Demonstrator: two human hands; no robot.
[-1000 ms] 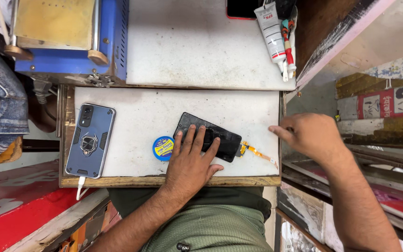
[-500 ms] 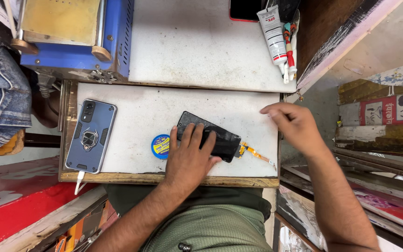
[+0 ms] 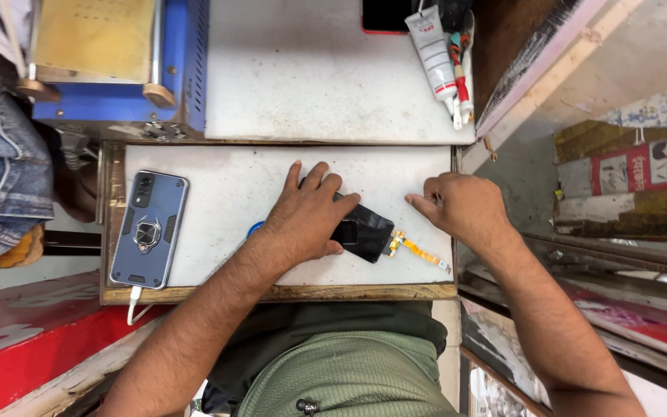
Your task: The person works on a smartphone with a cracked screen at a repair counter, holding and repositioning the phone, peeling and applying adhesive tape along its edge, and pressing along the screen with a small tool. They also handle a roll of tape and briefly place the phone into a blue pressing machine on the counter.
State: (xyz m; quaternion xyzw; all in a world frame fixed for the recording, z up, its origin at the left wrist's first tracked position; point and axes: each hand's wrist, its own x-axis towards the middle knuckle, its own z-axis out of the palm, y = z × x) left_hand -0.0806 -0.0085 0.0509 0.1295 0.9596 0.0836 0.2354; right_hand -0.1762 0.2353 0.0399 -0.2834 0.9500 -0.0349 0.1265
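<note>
Left hand (image 3: pixel 310 220): flat, fingers spread, pressing the dark phone (image 3: pixel 363 232) onto the tabletop (image 3: pixel 218 189).
Right hand (image 3: pixel 461 207): loosely curled, empty, at 3 o'clock of phone.
Progress: orange flex cable (image 3: pixel 418 251) hangs loose; cased phone (image 3: pixel 149 229) untouched at 9 o'clock.

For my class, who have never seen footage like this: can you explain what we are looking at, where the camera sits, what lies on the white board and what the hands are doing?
There is no machine here. A person wears a camera on the head, so the single view looks straight down at their own two bare hands.

The left hand presses flat on a black phone screen panel, which has an orange ribbon cable trailing from it. The right hand rests on the white work board beside the cable and holds nothing that can be seen.

Also on the board lies a phone in a blue-grey case, with a white cable plugged in. Behind it are a blue machine and a white tube.
</note>
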